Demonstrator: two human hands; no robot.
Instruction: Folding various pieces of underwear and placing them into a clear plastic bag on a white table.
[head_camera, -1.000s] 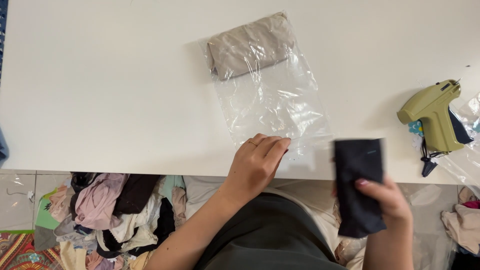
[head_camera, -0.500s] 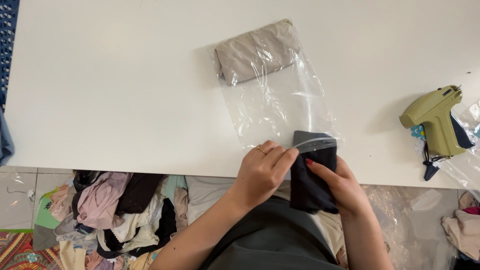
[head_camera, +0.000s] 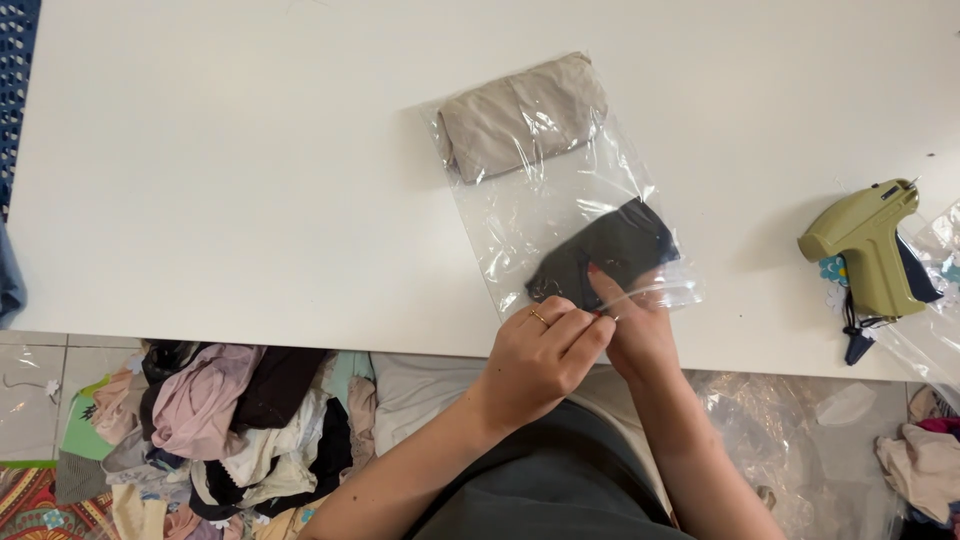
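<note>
Bag (head_camera: 560, 210): clear plastic, flat on the white bench (head_camera: 250, 180), mouth toward the person at the near edge. Contents, two items. At the closed far end, a folded beige cloth (head_camera: 520, 115), fully inside. At the mouth, a folded dark cloth (head_camera: 610, 250), most of it within the film, its near end level with the opening.

Left hand (head_camera: 540, 350): ring on one finger; fingers pinched on the near lip of the bag, holding it.

Right hand (head_camera: 630, 320): fingers on the dark cloth at the mouth, some reaching in under the film; whether they clench it or only press cannot be told.

Handling note, as judgement: the lip wants holding taut and lifted so the film does not drag; the dark cloth goes best kept flat and folded, slid toward the beige one, not bunched.

Also present: green tagging gun (head_camera: 865, 245) on the bench at the right; more clear film (head_camera: 935, 320) beside it; a heap of mixed clothes (head_camera: 220, 430) on the floor below.
</note>
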